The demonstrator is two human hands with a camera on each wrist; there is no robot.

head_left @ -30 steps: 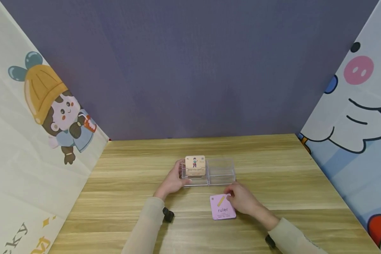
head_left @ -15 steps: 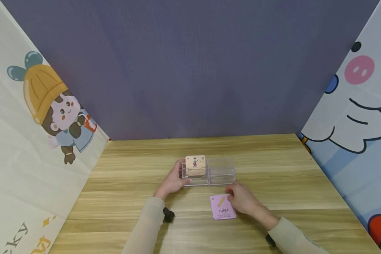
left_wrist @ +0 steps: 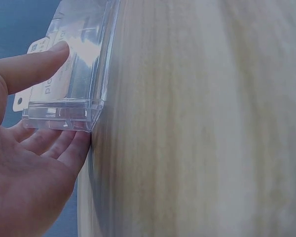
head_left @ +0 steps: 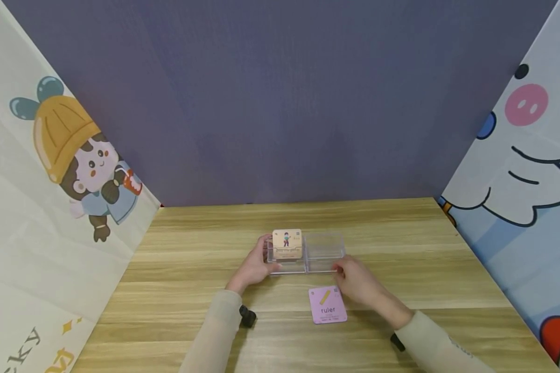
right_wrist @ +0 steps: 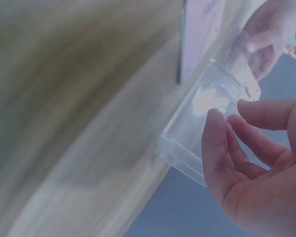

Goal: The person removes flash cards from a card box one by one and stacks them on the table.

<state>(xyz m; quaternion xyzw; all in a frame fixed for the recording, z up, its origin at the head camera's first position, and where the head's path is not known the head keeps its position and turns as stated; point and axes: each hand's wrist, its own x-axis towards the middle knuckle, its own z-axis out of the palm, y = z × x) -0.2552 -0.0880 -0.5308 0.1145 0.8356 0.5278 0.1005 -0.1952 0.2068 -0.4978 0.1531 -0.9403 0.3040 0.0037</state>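
A clear plastic card holder point(head_left: 324, 245) with two compartments stands on the table. Beige cards point(head_left: 287, 243) lean in its left compartment, the front one showing a figure with a guitar. My left hand point(head_left: 253, 267) grips the holder's left end, thumb over the front and fingers at the side, as the left wrist view shows. At the front right corner is my right hand point(head_left: 358, 282). In the right wrist view its bent fingers and thumb point(right_wrist: 261, 114) stand apart with nothing between them, overlapping the holder. Just in front lies a pink square card point(head_left: 327, 304) printed "ruler".
The wood-grain table point(head_left: 191, 305) runs back to a dark blue-grey panel point(head_left: 280, 103). Cartoon-printed sheets stand at either side, a white one point(head_left: 18, 181) on the left and a blue and white one point(head_left: 555, 207) on the right.
My right hand has left the pink card's upper right corner and moved slightly forward to the holder's front right corner. The left hand, holder and pink card stay in place.
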